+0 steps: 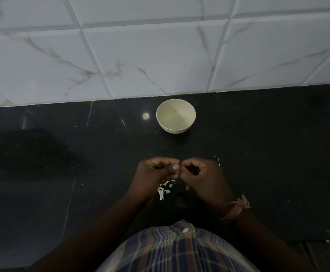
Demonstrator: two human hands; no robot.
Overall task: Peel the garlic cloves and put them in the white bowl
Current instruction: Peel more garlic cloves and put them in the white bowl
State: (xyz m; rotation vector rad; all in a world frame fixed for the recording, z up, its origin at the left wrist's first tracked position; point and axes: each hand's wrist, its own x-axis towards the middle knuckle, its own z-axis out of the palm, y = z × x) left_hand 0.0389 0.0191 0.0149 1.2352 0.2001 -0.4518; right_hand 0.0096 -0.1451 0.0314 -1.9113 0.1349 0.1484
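Above the black worktop (258, 154), the left hand (156, 173) and right hand (201, 175) meet, fingers curled and pinching a barely visible garlic clove (177, 163) between them. White peel scraps (164, 189) lie beneath; the white bowl (176, 115) stands farther back.

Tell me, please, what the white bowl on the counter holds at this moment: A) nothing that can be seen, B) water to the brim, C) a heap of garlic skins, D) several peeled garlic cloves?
A: the white bowl shows only its bare pale inside, while the bits of peeled skin lie on the black counter under the hands.
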